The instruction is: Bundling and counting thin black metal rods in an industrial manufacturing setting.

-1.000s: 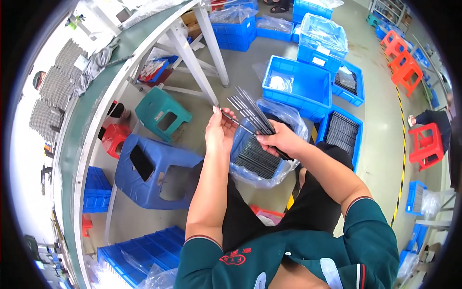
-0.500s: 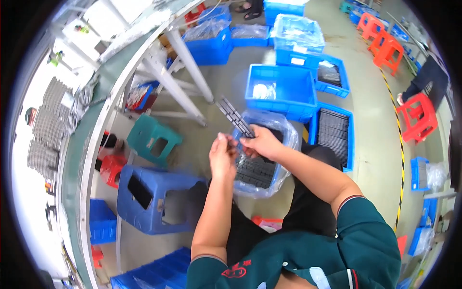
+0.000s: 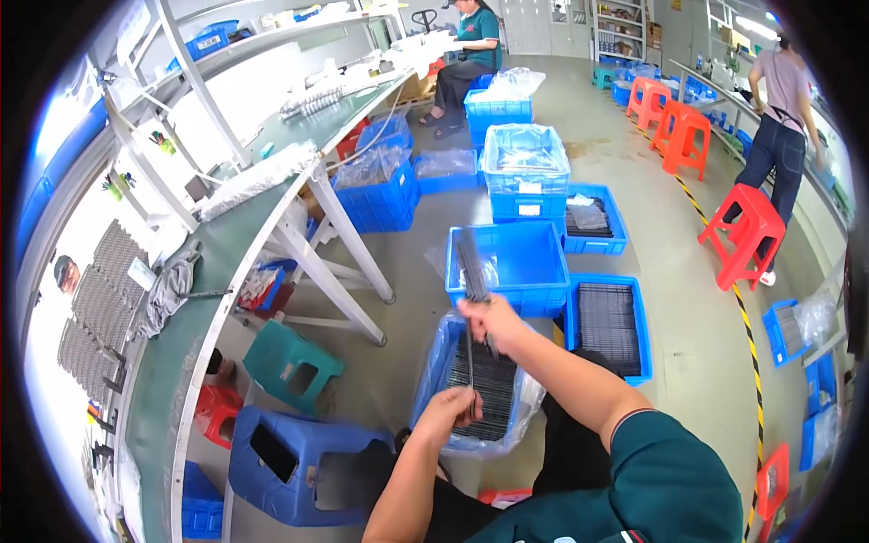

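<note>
My right hand (image 3: 496,324) is closed around a bundle of dark, narrow strips (image 3: 471,267), which points up and away and is slightly blurred. Lower and nearer, my left hand (image 3: 451,414) pinches the near end of a single thin dark strip (image 3: 470,366). That strip stretches up toward the right hand; whether it touches the bundle I cannot tell. Both hands are over a blue bin lined with clear plastic (image 3: 425,378), where rows of similar dark strips (image 3: 496,398) lie packed.
Beyond stands a blue bin (image 3: 534,294) with clear plastic inside. Beside it a blue bin (image 3: 644,339) holds dark strips. At left are a blue stool (image 3: 299,443), a green stool (image 3: 272,357) and a long workbench (image 3: 213,281). One person sits at the bench; another stands right, near red stools (image 3: 747,226).
The view has tilted up, showing more of the room. My hands have moved apart; the right holds the bundle more upright, and a single strip now shows in the left.
</note>
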### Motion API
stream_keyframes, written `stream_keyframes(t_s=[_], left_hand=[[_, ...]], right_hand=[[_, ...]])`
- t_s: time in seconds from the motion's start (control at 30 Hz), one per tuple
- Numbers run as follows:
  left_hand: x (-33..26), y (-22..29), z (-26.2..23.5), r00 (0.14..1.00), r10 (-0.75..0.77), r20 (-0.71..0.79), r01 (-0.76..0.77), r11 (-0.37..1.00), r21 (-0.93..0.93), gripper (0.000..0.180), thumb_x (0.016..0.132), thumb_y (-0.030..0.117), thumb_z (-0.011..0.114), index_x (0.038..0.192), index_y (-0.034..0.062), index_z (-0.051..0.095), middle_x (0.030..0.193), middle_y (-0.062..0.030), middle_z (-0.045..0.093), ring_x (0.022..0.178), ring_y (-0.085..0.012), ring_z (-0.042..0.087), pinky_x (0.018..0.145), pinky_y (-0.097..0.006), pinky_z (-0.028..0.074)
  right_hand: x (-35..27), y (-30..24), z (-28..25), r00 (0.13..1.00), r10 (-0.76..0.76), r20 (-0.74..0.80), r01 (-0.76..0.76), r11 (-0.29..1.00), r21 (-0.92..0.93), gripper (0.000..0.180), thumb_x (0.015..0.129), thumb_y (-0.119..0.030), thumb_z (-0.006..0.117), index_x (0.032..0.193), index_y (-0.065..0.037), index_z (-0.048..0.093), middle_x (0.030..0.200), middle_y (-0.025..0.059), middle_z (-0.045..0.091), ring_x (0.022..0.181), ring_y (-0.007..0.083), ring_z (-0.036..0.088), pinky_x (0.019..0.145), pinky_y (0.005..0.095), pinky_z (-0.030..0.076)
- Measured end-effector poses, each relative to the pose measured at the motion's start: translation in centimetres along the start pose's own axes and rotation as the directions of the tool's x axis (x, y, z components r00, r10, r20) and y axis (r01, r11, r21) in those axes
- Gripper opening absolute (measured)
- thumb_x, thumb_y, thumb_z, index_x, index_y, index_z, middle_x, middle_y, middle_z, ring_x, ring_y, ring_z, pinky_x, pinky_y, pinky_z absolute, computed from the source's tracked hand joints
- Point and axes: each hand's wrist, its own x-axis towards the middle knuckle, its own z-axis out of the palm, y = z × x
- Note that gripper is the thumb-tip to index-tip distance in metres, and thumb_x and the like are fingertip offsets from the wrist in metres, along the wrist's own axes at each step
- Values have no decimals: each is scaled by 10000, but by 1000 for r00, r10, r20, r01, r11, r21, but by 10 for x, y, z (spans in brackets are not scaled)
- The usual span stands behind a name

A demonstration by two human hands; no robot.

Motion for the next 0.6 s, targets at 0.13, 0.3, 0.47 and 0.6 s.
stream_keyframes(t_s=[0.13, 0.3, 0.47, 0.6], left_hand=[[-16, 5, -23, 999, -34, 11, 33, 997, 63, 255, 900, 298, 541, 852, 57, 610, 720, -32, 616, 601, -93, 532, 545, -202, 394], [5, 9, -26, 973, 232, -4, -213, 886, -411, 278, 892, 282, 570, 851, 8, 592, 1100, -169, 579, 1007, -280, 573, 923, -423, 446], [13, 15, -9, 950, 217, 223, -140, 938, -317, 325, 862, 333, 604, 798, 18, 553, 727, -34, 480, 626, -143, 432, 569, -278, 338], [6, 24, -18, 993, -52, 110, 74, 976, -207, 314, 882, 320, 587, 805, 16, 569, 624, 19, 419, 468, -61, 315, 440, -217, 229]], right_hand=[[20, -38, -37, 990, -80, -115, 102, 974, 200, 224, 848, -201, 623, 718, -89, 479, 541, -15, 432, 414, 91, 386, 387, 263, 321], [0, -19, -27, 998, 44, -48, -38, 993, 115, 218, 829, -219, 654, 745, -85, 504, 543, -22, 450, 409, 92, 400, 378, 261, 312], [-31, 26, 19, 973, 94, 211, 10, 896, -443, 296, 834, -317, 659, 792, -38, 571, 608, 70, 552, 582, 117, 527, 519, 299, 424], [-41, 18, 20, 941, -7, 337, 299, 483, -823, 386, 809, -373, 638, 925, -13, 564, 784, 206, 624, 749, 376, 604, 676, 404, 462]])
